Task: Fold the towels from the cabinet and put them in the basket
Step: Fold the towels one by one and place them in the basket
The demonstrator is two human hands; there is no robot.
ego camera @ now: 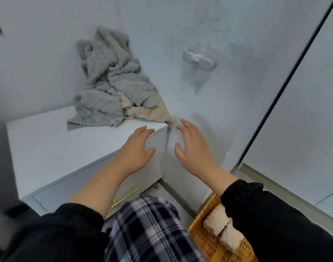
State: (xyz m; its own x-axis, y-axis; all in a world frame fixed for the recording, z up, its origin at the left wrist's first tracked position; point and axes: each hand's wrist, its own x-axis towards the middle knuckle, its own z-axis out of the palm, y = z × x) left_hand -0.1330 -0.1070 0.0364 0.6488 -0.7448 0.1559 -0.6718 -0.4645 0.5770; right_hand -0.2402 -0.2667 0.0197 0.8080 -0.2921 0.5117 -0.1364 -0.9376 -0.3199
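Two rolled towels [223, 226] lie in the basket [203, 241]; crumpled towels [107, 91] wait on the surface [48, 148]; left hand [136, 150] and right hand [192, 148], grips released, empty.

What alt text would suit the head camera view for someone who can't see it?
Two empty, open hands, left hand and right hand, reach toward a crumpled heap of fluffy grey towels over a beige towel on a white cabinet top. At lower right, an orange-brown wicker basket holds rolled beige towels.
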